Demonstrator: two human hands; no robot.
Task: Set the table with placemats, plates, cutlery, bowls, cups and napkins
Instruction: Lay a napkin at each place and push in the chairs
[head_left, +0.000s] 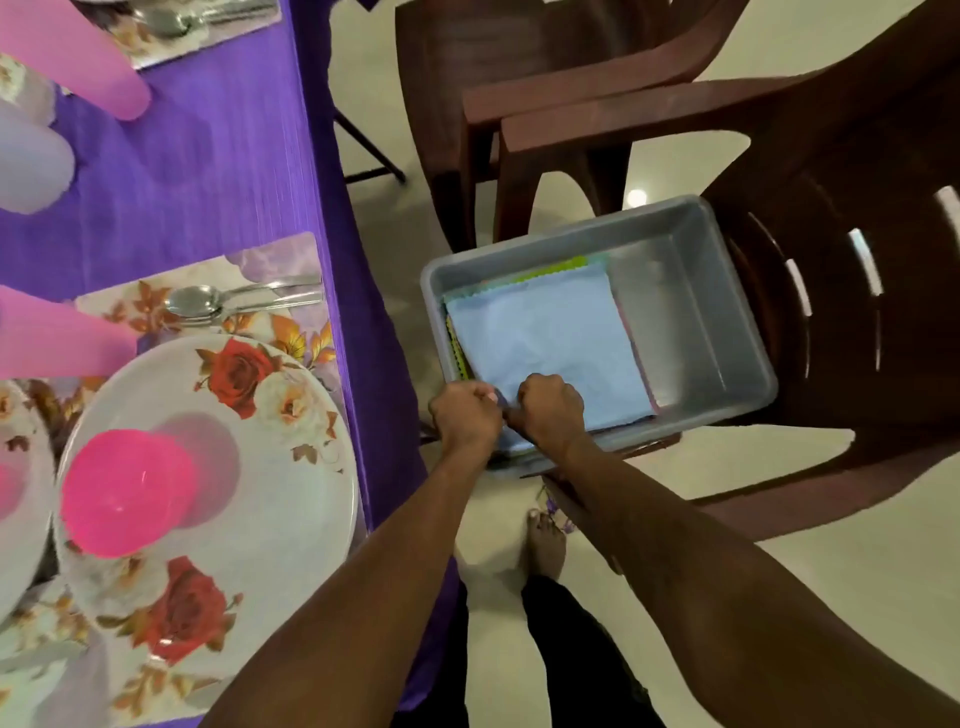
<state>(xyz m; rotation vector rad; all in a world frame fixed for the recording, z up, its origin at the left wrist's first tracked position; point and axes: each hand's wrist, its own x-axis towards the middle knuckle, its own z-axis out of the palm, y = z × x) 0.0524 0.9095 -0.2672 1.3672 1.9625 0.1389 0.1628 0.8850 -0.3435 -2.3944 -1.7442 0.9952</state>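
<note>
Grey plastic tub (727, 291) sits on seat of a dark brown chair (857, 364), just R of the bench (182, 171). Inside tub, pushed to its L side: flat stack of napkins, blue napkin (545, 332) on top, green napkin (550, 267) edge showing at the far side, yellow and pink edges poking out at the sides. R part of the tub floor is bare.

Both hands are in the tub at the near edge of the blue napkin, close together, almost touching. Left hand (466, 418) has fingers curled, pinching the near L corner of the blue napkin. Right hand (551, 408) is curled too, knuckles up, gripping the same edge just beside it. Napkin otherwise lies flat on the stack.

Bench has a purple cloth. Near setting: floral placemat (280, 260), rose-print plate (291, 493) on it, pink bowl (124, 493) on the plate's L half. Spoons (195, 301) lie on the placemat just beyond the plate, handles pointing R. Pink cup (67, 332) stands L of the spoons. Second plate (21, 467) is cut off at the L edge. Further back: lilac cup (31, 166), another pink cup (78, 57), second placemat (171, 49) w/ cutlery at the top edge.

Second brown chair (519, 67) stands behind the first. Person's bare foot (545, 540) is on the pale tile floor (831, 623) between bench and chair.
</note>
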